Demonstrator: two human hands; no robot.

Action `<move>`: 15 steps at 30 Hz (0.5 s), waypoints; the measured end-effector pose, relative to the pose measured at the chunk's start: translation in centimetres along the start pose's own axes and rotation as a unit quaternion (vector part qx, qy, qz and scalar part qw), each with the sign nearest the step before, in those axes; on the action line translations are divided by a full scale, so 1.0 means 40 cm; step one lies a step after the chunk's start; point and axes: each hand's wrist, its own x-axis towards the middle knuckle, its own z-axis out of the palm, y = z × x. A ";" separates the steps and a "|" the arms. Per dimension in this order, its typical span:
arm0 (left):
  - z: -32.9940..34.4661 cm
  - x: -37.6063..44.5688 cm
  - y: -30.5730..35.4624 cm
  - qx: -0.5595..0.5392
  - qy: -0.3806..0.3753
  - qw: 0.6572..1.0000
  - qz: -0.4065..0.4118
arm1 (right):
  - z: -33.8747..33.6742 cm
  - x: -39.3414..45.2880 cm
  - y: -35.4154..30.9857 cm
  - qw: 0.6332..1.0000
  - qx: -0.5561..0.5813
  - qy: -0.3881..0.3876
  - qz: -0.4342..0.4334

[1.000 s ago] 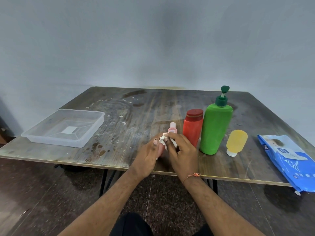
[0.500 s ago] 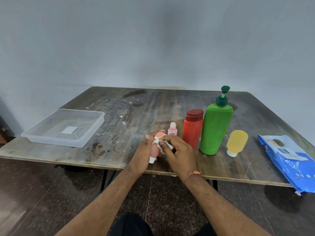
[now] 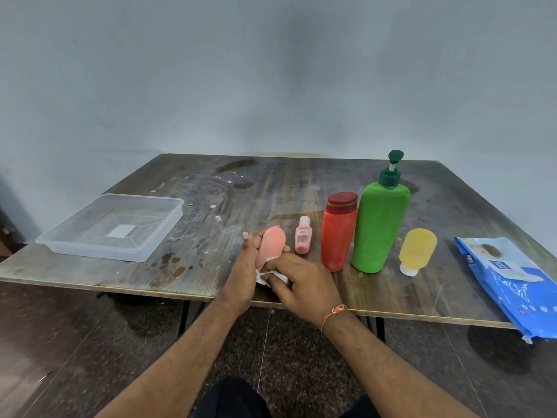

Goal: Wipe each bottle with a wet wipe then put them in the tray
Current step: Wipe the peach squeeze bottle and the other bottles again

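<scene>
Grey wall behind, and a scuffed wooden table [image 3: 271,188] in front of you, with the clear tray [image 3: 168,233] waiting empty at ten o'clock. You are mid-wipe on the pink squeeze bottle [image 3: 270,245], held just above the table's near edge, cap end down. Your left hand [image 3: 241,276] wraps its far side, fingers curled shut around the body, thumb tip showing at the top. Your right hand [image 3: 304,285] pinches the white wet wipe [image 3: 265,277] against the bottle's lower end, fingers pressed together over the wad.

To do this well, I'd say turn the bottle in your left hand while the wipe stays pressed on, so the hidden far side and the cap get covered too. Keep the grip gentle; a soft tube probably squeezes out if clamped.

At one to two o'clock stand the small pink bottle [image 3: 302,239], red bottle [image 3: 337,233], green pump bottle [image 3: 378,227] and yellow bottle [image 3: 416,251], all apparently unwiped. Wipes pack [image 3: 509,282] lies at three o'clock.
</scene>
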 end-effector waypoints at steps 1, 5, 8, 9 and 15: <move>-0.002 0.000 0.000 0.001 -0.002 1.000 -0.001 | 0.003 -0.001 0.002 1.000 -0.001 0.013 0.005; -0.002 -0.001 0.001 0.024 -0.024 0.999 -0.001 | 0.010 0.002 0.020 0.992 0.029 0.107 0.064; -0.004 0.001 -0.005 0.030 -0.033 0.999 -0.005 | 0.013 0.005 0.027 0.984 0.043 0.148 0.088; -0.005 0.001 -0.005 0.034 -0.036 0.999 -0.006 | 0.012 0.005 0.026 0.983 0.042 0.153 0.094; -0.008 -0.002 0.000 0.046 -0.055 0.997 -0.014 | -0.001 0.013 0.023 0.975 0.054 0.172 0.133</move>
